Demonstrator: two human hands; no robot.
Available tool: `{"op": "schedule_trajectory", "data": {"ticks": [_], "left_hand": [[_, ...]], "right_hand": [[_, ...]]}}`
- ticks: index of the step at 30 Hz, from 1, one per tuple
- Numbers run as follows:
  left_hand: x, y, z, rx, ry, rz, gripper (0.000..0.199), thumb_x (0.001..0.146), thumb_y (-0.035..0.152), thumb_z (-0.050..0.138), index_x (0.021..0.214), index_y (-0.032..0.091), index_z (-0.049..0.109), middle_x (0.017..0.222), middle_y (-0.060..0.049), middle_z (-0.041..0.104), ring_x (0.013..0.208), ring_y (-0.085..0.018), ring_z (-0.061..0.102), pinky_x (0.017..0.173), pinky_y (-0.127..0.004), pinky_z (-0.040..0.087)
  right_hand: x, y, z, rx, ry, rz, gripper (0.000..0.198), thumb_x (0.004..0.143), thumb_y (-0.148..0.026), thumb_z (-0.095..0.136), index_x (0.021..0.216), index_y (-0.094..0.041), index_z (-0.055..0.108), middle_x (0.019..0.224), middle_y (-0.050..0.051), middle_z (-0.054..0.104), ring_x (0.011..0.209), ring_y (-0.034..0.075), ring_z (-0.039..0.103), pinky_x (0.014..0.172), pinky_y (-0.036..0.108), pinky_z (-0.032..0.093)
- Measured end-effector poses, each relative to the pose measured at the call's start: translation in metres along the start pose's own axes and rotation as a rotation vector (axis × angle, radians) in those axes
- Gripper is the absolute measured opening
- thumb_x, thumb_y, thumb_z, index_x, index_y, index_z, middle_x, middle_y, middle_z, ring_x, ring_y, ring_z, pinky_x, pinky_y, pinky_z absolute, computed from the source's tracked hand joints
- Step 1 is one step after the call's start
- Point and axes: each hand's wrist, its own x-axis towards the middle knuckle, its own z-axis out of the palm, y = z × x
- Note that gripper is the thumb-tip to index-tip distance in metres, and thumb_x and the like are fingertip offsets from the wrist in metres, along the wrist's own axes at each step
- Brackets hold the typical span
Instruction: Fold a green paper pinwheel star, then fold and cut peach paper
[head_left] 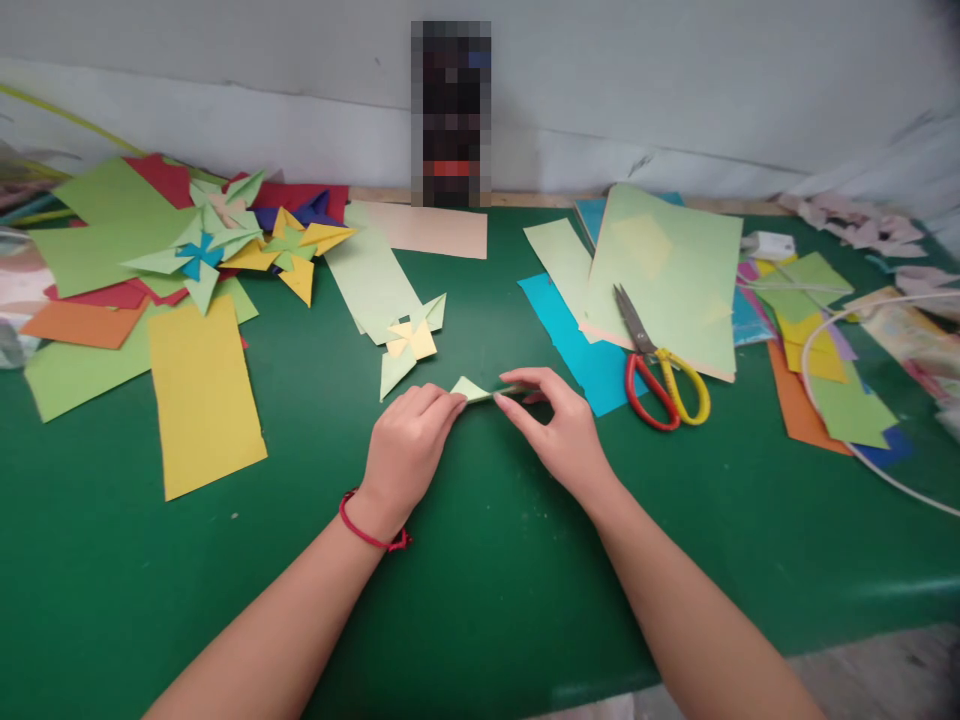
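Note:
A small folded piece of pale green paper is held between my two hands above the green table. My left hand is closed, pinching the paper's left end with thumb and forefinger. On the other end, my right hand pinches with thumb and forefinger, its other fingers curled behind. Parts of the paper are hidden by my fingers. Just beyond my left hand lies a partly assembled origami piece with pale green points and a cream centre. Scissors with one red and one yellow handle lie right of my right hand.
Finished paper stars rest on coloured sheets at the back left, near a yellow sheet. Pale green sheets and blue paper lie beyond the scissors. Paper scraps and a white cable are at right. A blurred dark object stands against the wall.

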Motion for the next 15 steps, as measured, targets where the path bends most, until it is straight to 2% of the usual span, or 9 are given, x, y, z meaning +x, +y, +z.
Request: {"op": "schedule_trajectory", "data": {"ticks": [3,5,8,10,15], "left_hand": [[0.0016,0.0027,-0.0023,-0.182,0.112,-0.112,0.017,0.088,0.024,0.047,0.09,0.019,0.063,0.081,-0.002,0.063,0.072,-0.012,0.058,0.068,-0.025,0.047],[0.0039,0.0046,-0.0029,-0.366,0.145,-0.238,0.015,0.086,0.026,0.05,0.085,0.02,0.064,0.076,0.0,0.062,0.062,-0.01,0.058,0.061,-0.023,0.049],[0.0068,0.0072,-0.001,-0.702,0.121,-0.475,0.014,0.082,0.032,0.055,0.083,0.02,0.062,0.072,0.001,0.063,0.055,-0.011,0.06,0.051,-0.023,0.052],[0.0076,0.0087,0.001,-0.86,0.094,-0.571,0.015,0.08,0.033,0.058,0.083,0.019,0.061,0.073,0.0,0.064,0.059,-0.013,0.063,0.051,-0.025,0.054],[0.0073,0.0104,0.0033,-0.983,-0.009,-0.538,0.016,0.075,0.029,0.063,0.086,0.018,0.06,0.076,-0.002,0.066,0.069,-0.014,0.065,0.061,-0.026,0.057]], "right_hand": [[0.0025,0.0004,0.0005,0.243,0.012,0.11,0.031,0.082,-0.037,0.056,0.111,-0.024,0.05,0.103,0.006,0.062,0.089,0.017,0.061,0.077,0.034,0.05],[0.0044,0.0012,-0.0001,0.371,0.016,0.159,0.041,0.081,-0.039,0.057,0.118,-0.025,0.045,0.104,0.007,0.063,0.086,0.017,0.062,0.073,0.032,0.051],[0.0051,0.001,-0.0012,0.39,-0.059,0.186,0.034,0.079,-0.041,0.059,0.108,-0.024,0.054,0.102,0.006,0.064,0.082,0.016,0.061,0.068,0.03,0.051],[0.0038,0.0002,-0.0008,0.362,-0.117,0.19,0.027,0.077,-0.041,0.062,0.097,-0.023,0.06,0.096,0.005,0.064,0.08,0.016,0.06,0.067,0.03,0.05],[0.0002,-0.0003,0.0016,0.359,-0.149,0.18,0.02,0.074,-0.04,0.065,0.083,-0.022,0.061,0.08,0.002,0.063,0.074,0.016,0.059,0.068,0.031,0.048]]}}
